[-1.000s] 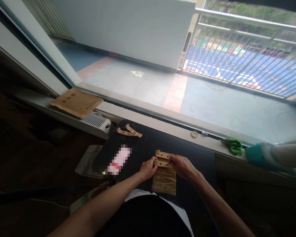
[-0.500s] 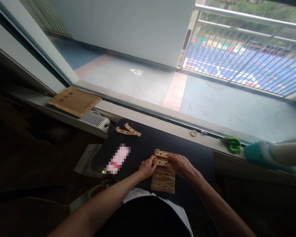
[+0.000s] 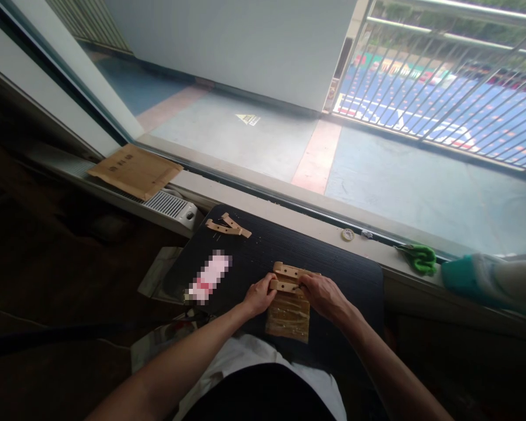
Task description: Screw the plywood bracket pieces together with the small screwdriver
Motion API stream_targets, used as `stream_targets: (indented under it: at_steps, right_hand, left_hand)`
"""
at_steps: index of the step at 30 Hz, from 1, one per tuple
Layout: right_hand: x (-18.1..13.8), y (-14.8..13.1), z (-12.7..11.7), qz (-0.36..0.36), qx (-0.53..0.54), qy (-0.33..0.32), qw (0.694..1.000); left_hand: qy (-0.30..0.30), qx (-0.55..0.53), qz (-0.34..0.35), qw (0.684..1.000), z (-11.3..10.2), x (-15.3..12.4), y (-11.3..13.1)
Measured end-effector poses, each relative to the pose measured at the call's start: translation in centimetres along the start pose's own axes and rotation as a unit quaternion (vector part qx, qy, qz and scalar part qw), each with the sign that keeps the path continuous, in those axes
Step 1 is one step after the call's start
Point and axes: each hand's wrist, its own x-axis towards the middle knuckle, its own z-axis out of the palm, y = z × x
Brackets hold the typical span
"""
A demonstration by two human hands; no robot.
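On the dark table, a pale wooden strip with holes (image 3: 283, 286) lies across a flat brown piece (image 3: 288, 320) that has a shiny, wrinkled, plastic-like surface. My left hand (image 3: 261, 294) is closed on the strip's left end. At the strip's right end, my right hand (image 3: 319, 292) is closed in a pinch; a small dark thing shows at its fingertips, too small to name. Just beyond lies a second wooden strip (image 3: 289, 271), its right part hidden by my right hand. Two more wooden strips (image 3: 228, 227) rest in a V at the table's far left.
A blurred pink item (image 3: 210, 276) is on the left of the black table (image 3: 346, 257). A brown envelope (image 3: 135, 171) lies on the radiator (image 3: 170, 209). On the sill are a tape roll (image 3: 347, 234), a green cloth-like item (image 3: 422, 259) and a teal container (image 3: 462, 278).
The camera view has shifted slightly. Both hands keep nearly the same hold at the strip, and the things on the table stay in place.
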Motion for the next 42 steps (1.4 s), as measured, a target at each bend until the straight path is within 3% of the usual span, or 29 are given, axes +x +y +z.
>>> stream_targets:
  at_steps: [7,16,19,23,31,37,42]
  right_hand:
    - [0.1,-0.3,0.2,0.028,-0.011,0.001,1.000]
    - [-0.3,-3.6,1.8,0.171,0.029,0.027,0.985]
    - [-0.3,-3.8,1.7,0.189,0.036,0.021,0.981]
    - [0.0,-3.1,1.1,0.170,0.025,0.012,0.985]
    - [-0.6,-0.5,1.1,0.061,-0.010,0.001,0.998]
    - [-0.8,0.7,1.6,0.050,-0.002,0.007,0.999]
    - [-0.2,0.0,1.4,0.061,-0.008,0.011,0.998]
  left_hand:
    - [0.002,-0.009,0.007,1.000,0.2,-0.2,0.1]
    - [-0.082,0.054,0.050,0.994,-0.9,-0.1,-0.9]
    - [-0.094,0.056,0.048,0.993,-1.1,0.1,-0.6]
    - [-0.089,0.035,0.052,0.994,-1.2,0.4,-0.6]
    - [-0.037,-0.015,0.019,0.999,-0.2,0.4,-0.2]
    - [-0.030,-0.012,0.010,0.999,0.0,0.4,0.0]
    - [-0.019,-0.013,0.006,1.000,0.2,0.2,-0.1]
